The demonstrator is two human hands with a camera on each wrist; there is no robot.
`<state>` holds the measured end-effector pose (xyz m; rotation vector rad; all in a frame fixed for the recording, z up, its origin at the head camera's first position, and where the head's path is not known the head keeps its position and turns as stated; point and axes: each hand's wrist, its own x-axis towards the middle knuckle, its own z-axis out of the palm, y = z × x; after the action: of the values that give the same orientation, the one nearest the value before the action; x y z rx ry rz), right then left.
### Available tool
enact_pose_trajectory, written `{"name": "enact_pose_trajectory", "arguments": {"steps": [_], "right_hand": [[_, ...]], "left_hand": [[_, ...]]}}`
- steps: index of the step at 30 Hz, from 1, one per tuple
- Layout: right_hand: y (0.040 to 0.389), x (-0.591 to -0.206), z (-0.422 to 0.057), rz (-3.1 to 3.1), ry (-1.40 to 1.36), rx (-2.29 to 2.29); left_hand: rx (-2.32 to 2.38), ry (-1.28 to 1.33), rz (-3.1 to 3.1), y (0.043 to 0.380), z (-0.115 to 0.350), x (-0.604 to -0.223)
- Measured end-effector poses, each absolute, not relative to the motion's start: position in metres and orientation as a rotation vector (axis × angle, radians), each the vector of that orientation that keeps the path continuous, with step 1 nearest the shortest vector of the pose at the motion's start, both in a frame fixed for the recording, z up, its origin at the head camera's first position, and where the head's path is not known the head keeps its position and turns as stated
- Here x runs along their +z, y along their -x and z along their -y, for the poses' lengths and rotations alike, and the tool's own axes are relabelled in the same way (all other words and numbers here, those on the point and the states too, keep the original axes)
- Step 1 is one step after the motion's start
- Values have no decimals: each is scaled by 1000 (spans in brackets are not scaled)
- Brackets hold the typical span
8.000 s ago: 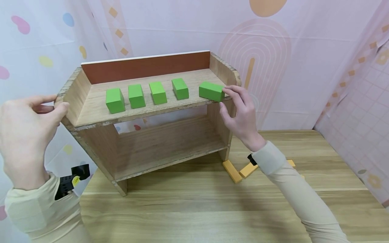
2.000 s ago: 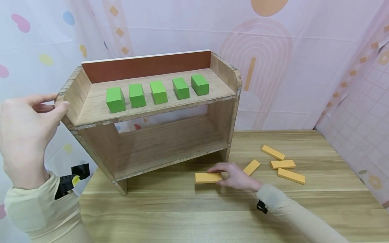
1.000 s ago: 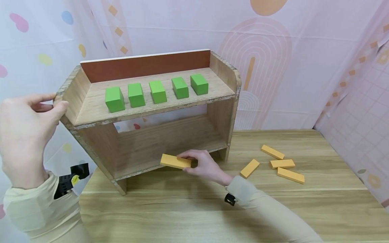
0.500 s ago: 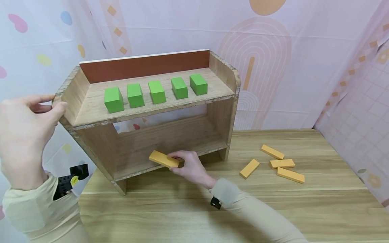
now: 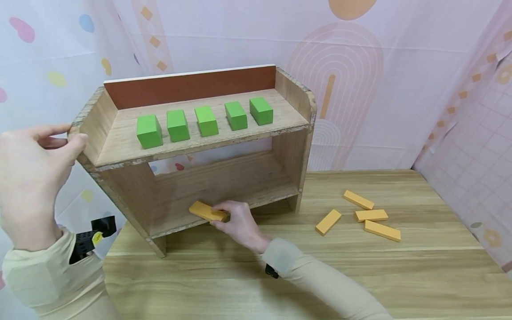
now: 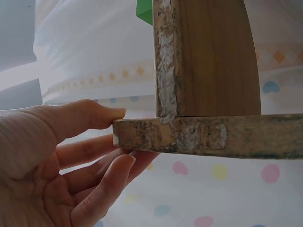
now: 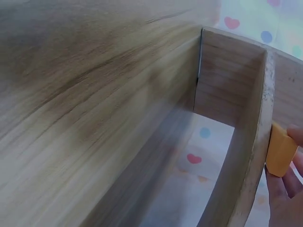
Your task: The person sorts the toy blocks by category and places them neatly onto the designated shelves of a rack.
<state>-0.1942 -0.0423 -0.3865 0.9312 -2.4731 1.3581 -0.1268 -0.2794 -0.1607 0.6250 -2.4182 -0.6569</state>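
Note:
My left hand pinches the left side panel of a small wooden shelf between thumb and fingers. In the left wrist view the thumb lies on one face of the panel edge and fingers on the other. My right hand grips one end of an orange block at the front edge of the lower board. In the right wrist view this block sits right beside that board's edge. Several green blocks stand in a row on the top board.
Several more orange blocks, such as the nearest one, lie on the wooden table right of the shelf. A patterned curtain hangs behind. The shelf's right side panel bounds the lower compartment.
The fifth green block was straightened into the row and released. My right hand then took an orange block from the table and carried it left to the lower board. The left hand keeps its hold.

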Motion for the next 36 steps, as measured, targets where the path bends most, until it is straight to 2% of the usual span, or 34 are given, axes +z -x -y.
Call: {"name": "enact_pose_trajectory", "arguments": {"steps": [14,18,23,26,36], "right_hand": [[193,-380,64,2541,-1003,1071],[193,-382,62,2544,-1202,935],[191,-391,55,2310,-1434,368],[190,-398,50,2137,-1426,135],[187,-409,43,1997,-1314,-80]], "left_hand": [[-664,-615,2413,126,280,-162],[-638,-619,2420,126,279,-161],[-629,-626,2417,125,278,-161],[-627,-633,2408,125,278,-160],[-622,-644,2404,125,275,-158]]}}
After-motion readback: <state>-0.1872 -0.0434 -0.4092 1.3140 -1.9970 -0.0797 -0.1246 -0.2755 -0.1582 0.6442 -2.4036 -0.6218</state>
